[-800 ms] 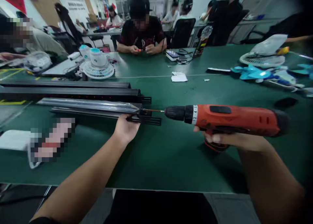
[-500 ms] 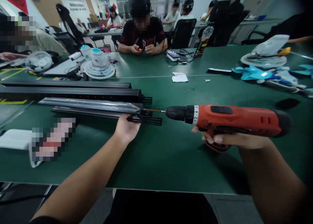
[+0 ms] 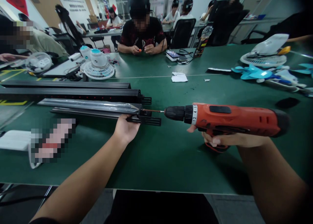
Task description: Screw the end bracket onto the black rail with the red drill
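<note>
My right hand [image 3: 220, 140] is wrapped round the grip of a red and black cordless drill [image 3: 237, 118], which lies level and points left. A long thin bit [image 3: 154, 111] runs from the drill's chuck to the end of a black metal profile [image 3: 97, 105] with clear plastic film over its top. Whether the bit's tip is inside the end cannot be made out. Around the near side of that profile, close to its right end, my left hand [image 3: 127, 129] is closed, with its fingers partly hidden underneath. A slotted black bracket [image 3: 151, 120] sticks out at this end.
Two more black profiles [image 3: 73, 92] lie just behind. White fans [image 3: 99, 66] stand at the back left, and blue fan blades [image 3: 254, 75] lie at the right. A paper scrap [image 3: 179, 77] and a bottle [image 3: 202, 43] are farther back. A co-worker [image 3: 143, 35] sits opposite.
The drill has shifted very slightly left. An index finger of my right hand now shows lower, in front of the drill's trigger area. My left hand and the profile stay put.
</note>
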Available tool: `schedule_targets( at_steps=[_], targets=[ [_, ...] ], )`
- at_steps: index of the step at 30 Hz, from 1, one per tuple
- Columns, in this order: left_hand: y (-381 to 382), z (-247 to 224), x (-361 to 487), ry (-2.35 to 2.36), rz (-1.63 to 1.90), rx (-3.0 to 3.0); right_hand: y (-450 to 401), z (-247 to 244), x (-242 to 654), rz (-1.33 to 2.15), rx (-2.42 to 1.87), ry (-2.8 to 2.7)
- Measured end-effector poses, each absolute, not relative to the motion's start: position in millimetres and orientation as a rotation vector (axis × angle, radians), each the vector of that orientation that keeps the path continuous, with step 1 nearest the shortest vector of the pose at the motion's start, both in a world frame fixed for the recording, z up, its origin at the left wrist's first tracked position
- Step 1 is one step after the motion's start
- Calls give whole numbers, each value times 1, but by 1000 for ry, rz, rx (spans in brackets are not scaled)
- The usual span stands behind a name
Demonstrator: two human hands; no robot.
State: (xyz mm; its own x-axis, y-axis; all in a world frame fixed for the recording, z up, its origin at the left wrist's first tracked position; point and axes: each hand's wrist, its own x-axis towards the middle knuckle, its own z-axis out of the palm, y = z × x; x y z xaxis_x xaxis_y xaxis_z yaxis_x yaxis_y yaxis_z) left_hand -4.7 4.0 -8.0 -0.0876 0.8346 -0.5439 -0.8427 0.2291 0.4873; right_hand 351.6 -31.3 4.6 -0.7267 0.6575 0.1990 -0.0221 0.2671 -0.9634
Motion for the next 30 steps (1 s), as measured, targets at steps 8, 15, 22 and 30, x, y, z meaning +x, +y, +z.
schedule_targets(
  at_steps=[8, 15, 22, 30],
  targets=[
    [2, -7, -6, 900, 1393, -36, -32, 3, 349, 1536, -552, -1894],
    [3, -8, -6, 885, 1388, -20, -34, -9, 354, 1640, -567, -1788],
    [4, -15, -10, 868, 1385, 27, -36, 0, 349, 1588, -624, -1828],
    [4, -13, -8, 858, 1387, 34, -39, 13, 341, 1442, -700, -1909]
  ],
)
